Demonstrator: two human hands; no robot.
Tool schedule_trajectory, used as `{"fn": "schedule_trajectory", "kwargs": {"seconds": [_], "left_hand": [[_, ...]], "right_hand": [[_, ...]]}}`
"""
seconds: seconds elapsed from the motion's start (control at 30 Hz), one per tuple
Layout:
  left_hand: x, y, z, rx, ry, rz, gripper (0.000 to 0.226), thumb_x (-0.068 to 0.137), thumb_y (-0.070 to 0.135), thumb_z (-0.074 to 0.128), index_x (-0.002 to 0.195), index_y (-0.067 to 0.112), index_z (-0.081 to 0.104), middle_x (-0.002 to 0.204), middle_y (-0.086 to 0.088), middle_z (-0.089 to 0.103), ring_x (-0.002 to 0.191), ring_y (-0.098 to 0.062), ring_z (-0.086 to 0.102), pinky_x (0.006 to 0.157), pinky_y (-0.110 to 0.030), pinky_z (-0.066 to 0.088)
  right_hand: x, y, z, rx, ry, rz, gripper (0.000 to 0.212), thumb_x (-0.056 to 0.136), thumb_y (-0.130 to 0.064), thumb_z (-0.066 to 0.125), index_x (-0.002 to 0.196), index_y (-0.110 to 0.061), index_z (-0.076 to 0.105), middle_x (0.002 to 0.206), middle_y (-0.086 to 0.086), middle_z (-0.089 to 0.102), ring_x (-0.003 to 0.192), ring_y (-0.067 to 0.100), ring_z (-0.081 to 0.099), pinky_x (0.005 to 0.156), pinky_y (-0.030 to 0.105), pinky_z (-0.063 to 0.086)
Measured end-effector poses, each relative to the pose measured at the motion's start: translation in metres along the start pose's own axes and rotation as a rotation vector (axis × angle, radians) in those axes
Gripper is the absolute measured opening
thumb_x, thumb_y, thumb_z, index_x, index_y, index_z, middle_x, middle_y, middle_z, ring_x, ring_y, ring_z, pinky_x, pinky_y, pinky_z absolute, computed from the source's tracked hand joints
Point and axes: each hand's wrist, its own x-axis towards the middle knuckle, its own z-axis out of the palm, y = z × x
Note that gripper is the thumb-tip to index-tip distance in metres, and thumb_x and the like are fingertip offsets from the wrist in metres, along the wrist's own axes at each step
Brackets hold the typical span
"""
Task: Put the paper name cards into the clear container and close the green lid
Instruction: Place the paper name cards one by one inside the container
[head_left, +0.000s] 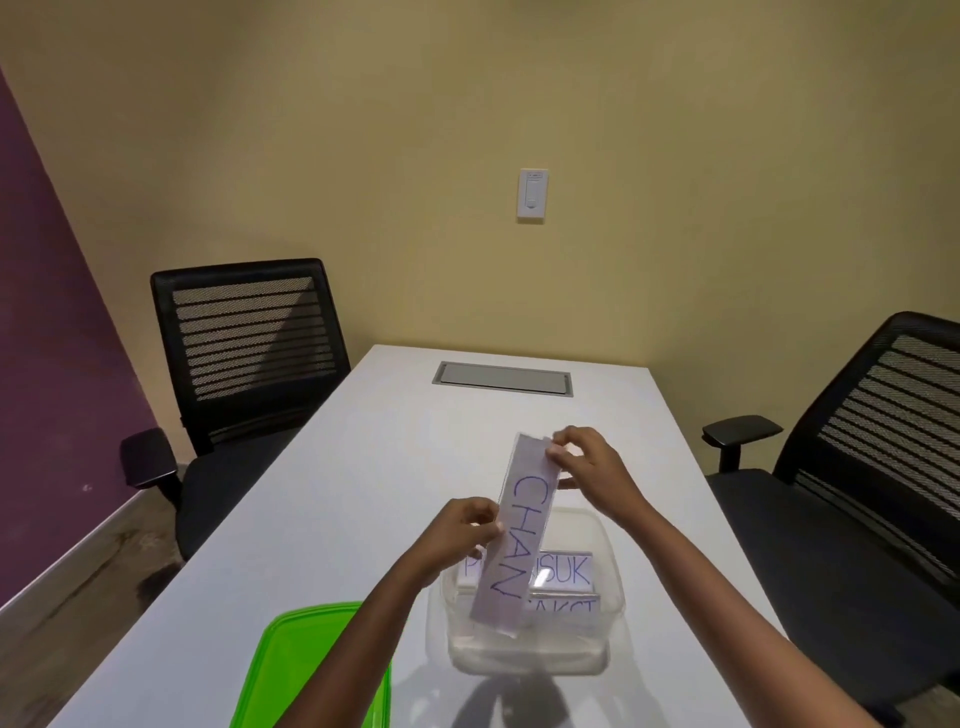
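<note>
Both hands are on one name card right now, a long pale strip lettered "CHAN" in blue, held tilted over the clear container. The left hand pinches the card's left edge about midway along, thumb and fingers closed on the paper. The right hand grips the far upper end, fingertips pressed together on the corner. The card's lower end dips down inside the container's mouth, though whether it touches the bottom I cannot tell.

Inside the container, two more cards already lie flat (blue lettering shows, one reading "SUK" where the held card does not cover it, and another just nearer the camera, only partly legible). The container itself sits on the white table, open at the top.

The green lid lies flat on the table just left of the container, apart from it, with the left forearm crossing over its right side. Beyond the container, at the table's far end, a grey inset panel sits flush in the surface. A black mesh chair stands far left of the container, another to its right, both beside the table.
</note>
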Motion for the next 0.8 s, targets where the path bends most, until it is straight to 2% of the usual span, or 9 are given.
{"fn": "schedule_trajectory", "kwargs": {"seconds": [0.1, 0.2, 0.27, 0.37, 0.43, 0.57, 0.63, 0.73, 0.8], "left_hand": [[0.004, 0.005, 0.011, -0.049, 0.072, 0.032, 0.014, 0.088, 0.000, 0.057, 0.094, 0.011, 0.062, 0.082, -0.002, 0.060, 0.064, -0.007, 0.055, 0.054, -0.013, 0.044], [0.004, 0.005, 0.018, -0.178, 0.172, 0.003, 0.008, 0.087, -0.002, 0.058, 0.087, 0.006, 0.061, 0.074, -0.005, 0.053, 0.061, -0.011, 0.055, 0.055, -0.016, 0.049], [0.004, 0.004, 0.020, -0.323, 0.196, -0.031, 0.016, 0.087, -0.004, 0.057, 0.074, 0.005, 0.059, 0.066, -0.006, 0.051, 0.055, -0.012, 0.054, 0.053, -0.016, 0.051], [0.004, 0.004, 0.025, -0.550, 0.211, -0.087, 0.015, 0.089, -0.004, 0.056, 0.081, 0.007, 0.062, 0.064, -0.004, 0.058, 0.051, -0.009, 0.058, 0.050, -0.014, 0.054], [0.005, 0.003, 0.028, -0.628, 0.220, -0.108, 0.010, 0.089, -0.002, 0.056, 0.091, 0.006, 0.063, 0.060, -0.001, 0.061, 0.049, -0.009, 0.060, 0.051, -0.015, 0.055], [0.009, -0.004, 0.033, -0.692, 0.217, -0.139, 0.013, 0.089, -0.001, 0.056, 0.083, 0.008, 0.063, 0.056, 0.000, 0.060, 0.054, -0.012, 0.056, 0.051, -0.016, 0.056], [0.011, -0.006, 0.037, -0.669, 0.199, -0.151, 0.012, 0.089, -0.001, 0.056, 0.085, 0.008, 0.062, 0.061, 0.000, 0.064, 0.062, -0.014, 0.058, 0.055, -0.018, 0.057], [0.018, -0.004, 0.041, -0.461, 0.257, -0.140, 0.004, 0.091, 0.004, 0.055, 0.095, 0.005, 0.054, 0.079, -0.007, 0.062, 0.071, -0.018, 0.062, 0.063, -0.022, 0.052], [0.025, -0.005, 0.039, -0.224, 0.390, -0.112, 0.027, 0.090, 0.008, 0.057, 0.115, 0.004, 0.047, 0.100, -0.010, 0.062, 0.087, -0.026, 0.064, 0.072, -0.030, 0.051]], "right_hand": [[-0.004, -0.011, 0.008, -0.068, 0.003, -0.076, 0.001, 0.093, -0.015, 0.053, 0.094, -0.015, 0.052, 0.109, 0.006, 0.051, 0.092, 0.026, 0.059, 0.069, 0.028, 0.054], [-0.011, -0.010, 0.015, -0.065, -0.010, -0.082, 0.036, 0.090, -0.017, 0.057, 0.124, -0.015, 0.046, 0.112, -0.001, 0.053, 0.086, 0.019, 0.061, 0.067, 0.016, 0.049], [-0.017, -0.004, 0.020, -0.075, -0.075, -0.023, 0.056, 0.087, -0.020, 0.062, 0.137, -0.017, 0.035, 0.114, -0.003, 0.050, 0.090, 0.016, 0.059, 0.067, 0.012, 0.046], [-0.027, 0.013, 0.027, -0.231, -0.205, 0.032, 0.070, 0.081, -0.025, 0.069, 0.140, -0.020, 0.032, 0.122, -0.003, 0.051, 0.102, 0.017, 0.056, 0.076, 0.018, 0.043], [-0.032, 0.024, 0.029, -0.302, -0.267, 0.027, 0.074, 0.076, -0.029, 0.073, 0.138, -0.022, 0.034, 0.127, -0.001, 0.056, 0.100, 0.013, 0.054, 0.070, 0.013, 0.040], [-0.034, 0.039, 0.022, -0.317, -0.268, 0.107, 0.075, 0.069, -0.030, 0.079, 0.132, -0.023, 0.040, 0.122, 0.002, 0.063, 0.094, 0.012, 0.057, 0.074, 0.019, 0.042], [-0.032, 0.044, 0.017, -0.352, -0.264, 0.123, 0.071, 0.067, -0.031, 0.079, 0.129, -0.022, 0.045, 0.117, 0.000, 0.065, 0.092, 0.012, 0.058, 0.070, 0.017, 0.043], [-0.027, 0.052, 0.010, -0.464, -0.276, 0.093, 0.066, 0.069, -0.033, 0.075, 0.128, -0.023, 0.046, 0.118, 0.001, 0.065, 0.090, 0.013, 0.056, 0.062, 0.011, 0.039], [-0.024, 0.057, 0.004, -0.543, -0.294, 0.091, 0.067, 0.071, -0.033, 0.073, 0.130, -0.023, 0.043, 0.122, 0.002, 0.063, 0.098, 0.019, 0.058, 0.067, 0.019, 0.040]]}}
